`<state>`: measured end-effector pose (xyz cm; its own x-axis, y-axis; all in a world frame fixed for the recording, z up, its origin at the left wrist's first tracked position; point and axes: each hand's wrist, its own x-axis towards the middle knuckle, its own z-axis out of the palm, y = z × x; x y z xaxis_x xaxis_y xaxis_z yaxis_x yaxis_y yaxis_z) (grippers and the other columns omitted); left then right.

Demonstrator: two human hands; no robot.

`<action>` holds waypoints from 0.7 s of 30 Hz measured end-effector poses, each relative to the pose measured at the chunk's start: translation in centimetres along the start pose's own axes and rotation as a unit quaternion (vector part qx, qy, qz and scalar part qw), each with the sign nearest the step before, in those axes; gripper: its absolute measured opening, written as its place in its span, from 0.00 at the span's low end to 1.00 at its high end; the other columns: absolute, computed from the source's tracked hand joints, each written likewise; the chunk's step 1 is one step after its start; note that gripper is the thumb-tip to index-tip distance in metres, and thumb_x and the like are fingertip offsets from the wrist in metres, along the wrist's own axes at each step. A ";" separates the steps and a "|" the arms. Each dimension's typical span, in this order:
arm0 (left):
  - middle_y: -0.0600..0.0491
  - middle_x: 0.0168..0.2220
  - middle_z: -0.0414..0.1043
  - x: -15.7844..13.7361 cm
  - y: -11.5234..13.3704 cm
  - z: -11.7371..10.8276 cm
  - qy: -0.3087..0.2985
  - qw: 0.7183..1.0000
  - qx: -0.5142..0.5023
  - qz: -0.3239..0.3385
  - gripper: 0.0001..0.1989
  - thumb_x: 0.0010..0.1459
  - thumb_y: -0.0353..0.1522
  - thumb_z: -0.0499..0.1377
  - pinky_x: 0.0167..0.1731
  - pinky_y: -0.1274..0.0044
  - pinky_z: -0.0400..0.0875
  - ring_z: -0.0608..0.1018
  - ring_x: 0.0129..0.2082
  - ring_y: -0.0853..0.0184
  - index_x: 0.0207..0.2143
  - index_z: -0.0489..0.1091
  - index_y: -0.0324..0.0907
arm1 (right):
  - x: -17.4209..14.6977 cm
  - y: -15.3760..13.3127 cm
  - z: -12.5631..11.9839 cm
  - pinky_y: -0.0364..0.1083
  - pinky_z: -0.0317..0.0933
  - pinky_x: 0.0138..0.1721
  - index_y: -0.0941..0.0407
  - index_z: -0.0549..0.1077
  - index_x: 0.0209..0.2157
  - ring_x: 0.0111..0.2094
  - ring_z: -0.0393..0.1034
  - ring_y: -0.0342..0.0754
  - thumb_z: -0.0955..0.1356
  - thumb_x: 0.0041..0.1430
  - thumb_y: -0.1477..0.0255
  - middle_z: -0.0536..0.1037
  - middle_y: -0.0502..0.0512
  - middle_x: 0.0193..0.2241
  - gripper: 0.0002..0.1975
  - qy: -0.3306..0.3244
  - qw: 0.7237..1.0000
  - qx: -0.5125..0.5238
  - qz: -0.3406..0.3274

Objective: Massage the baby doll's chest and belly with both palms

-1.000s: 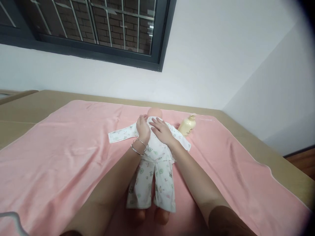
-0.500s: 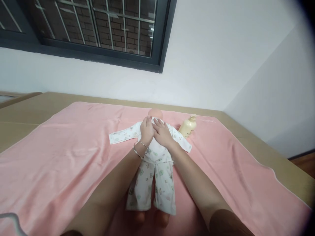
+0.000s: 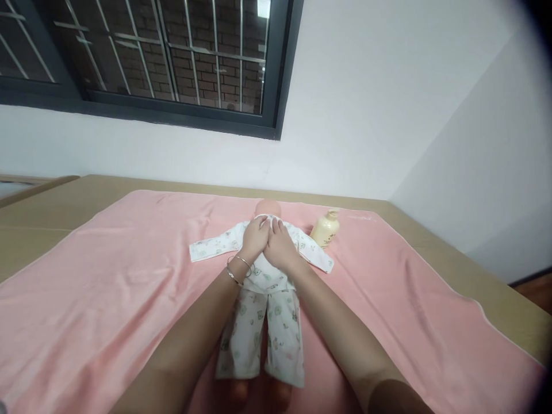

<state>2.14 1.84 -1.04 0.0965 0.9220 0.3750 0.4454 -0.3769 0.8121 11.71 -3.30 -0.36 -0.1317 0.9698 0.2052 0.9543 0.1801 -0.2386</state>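
A white wall (image 3: 362, 92) fills the back and right side of the view. Below it, a pink cloth (image 3: 129, 282) with soft creases lies spread over a tan surface (image 3: 56, 221), whose bare border shows along the far edge and at both sides. A dark-framed window (image 3: 181, 63) sits in the wall at upper left, with metal bars and brickwork beyond the glass.

Near the middle of the cloth lies a doll (image 3: 266, 286), its head toward the wall and its feet toward the person. It wears a white printed shirt (image 3: 268, 277), both sleeves stretched out to the sides, and matching pants (image 3: 282, 333) with the legs slightly apart.

The right hand (image 3: 280, 247) rests over the upper part of the shirt, back upward, fingers close together and only slightly bent. The left hand (image 3: 256, 238) is beside it, turned more on edge, its fingers partly curled near the collar. The two appear to touch; whether either one has hold of the fabric cannot be told.

A pale yellow pump bottle (image 3: 325, 231) leans just beyond the right sleeve. Thin silver bracelets (image 3: 233, 278) circle the left wrist.
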 end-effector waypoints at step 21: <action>0.42 0.48 0.77 -0.6 3.7 -4.0 -0.201 0.936 0.287 -0.023 0.15 0.60 0.29 0.50 0.45 0.69 0.70 0.78 0.47 0.55 0.45 0.74 0.41 | -1.7 -1.0 -4.0 0.54 0.43 0.66 0.62 0.57 0.66 0.67 0.51 0.56 0.55 0.67 0.73 0.59 0.66 0.65 0.27 -0.058 0.997 0.041 -0.032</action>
<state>0.16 -0.43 3.59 0.3403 0.9388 0.0531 0.8514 -0.3316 0.4063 12.05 -5.78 3.37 -0.2268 0.9674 0.1122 0.9183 0.2508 -0.3064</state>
